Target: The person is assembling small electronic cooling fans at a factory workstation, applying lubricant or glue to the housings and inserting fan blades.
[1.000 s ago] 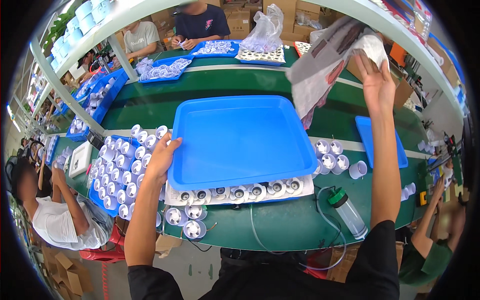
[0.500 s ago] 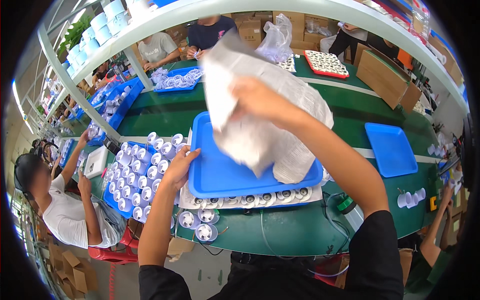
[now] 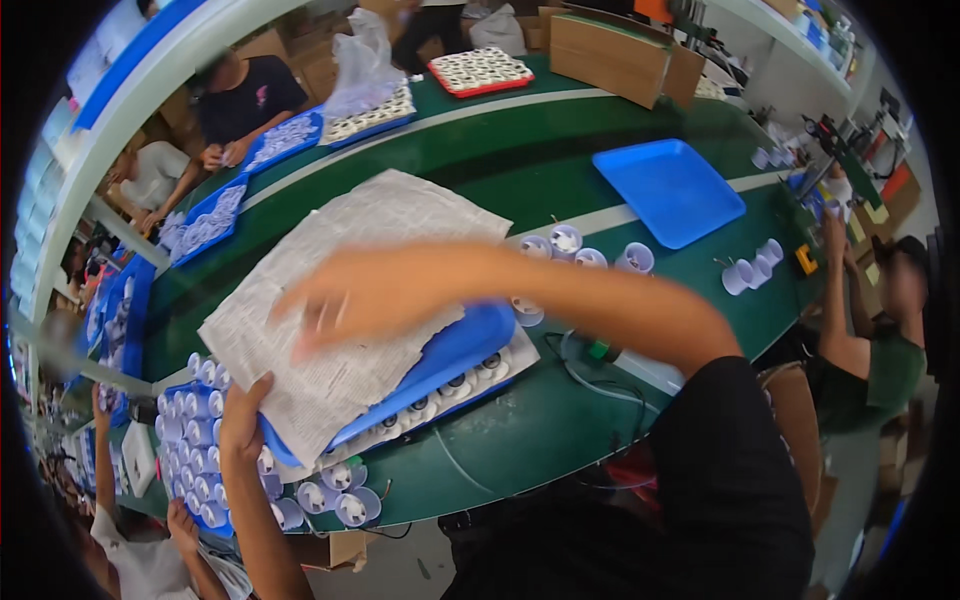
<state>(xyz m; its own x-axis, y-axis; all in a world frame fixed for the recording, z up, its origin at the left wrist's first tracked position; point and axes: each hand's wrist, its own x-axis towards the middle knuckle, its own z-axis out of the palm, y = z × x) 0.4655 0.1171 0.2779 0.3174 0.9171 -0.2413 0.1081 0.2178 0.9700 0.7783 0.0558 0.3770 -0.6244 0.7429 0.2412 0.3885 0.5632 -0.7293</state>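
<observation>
A sheet of newspaper (image 3: 400, 220) lies spread over a blue tray (image 3: 450, 350), covering most of it. My left hand (image 3: 243, 418) grips the tray's near left edge, its thumb on top beside the paper. Above the sheet hovers my right hand (image 3: 370, 295), blurred, fingers stretched out and holding nothing; whether it touches the paper I cannot tell. Beneath the blue tray, a row of round white parts with dark centres (image 3: 455, 388) shows along the front, on another tray and paper. Light purple cups with white fan blades (image 3: 350, 505) stand just in front.
Many similar cups (image 3: 195, 450) fill a tray at the left. More cups (image 3: 590, 258) stand right of the stack. Another blue tray (image 3: 670, 190) lies on the green table (image 3: 560, 400), with cables nearby. A red tray (image 3: 480, 72) is at the back. Co-workers sit on both sides.
My right hand has let go of the newspaper, which was raised and now lies over the tray. My left hand keeps its hold on the tray. The view has turned right.
</observation>
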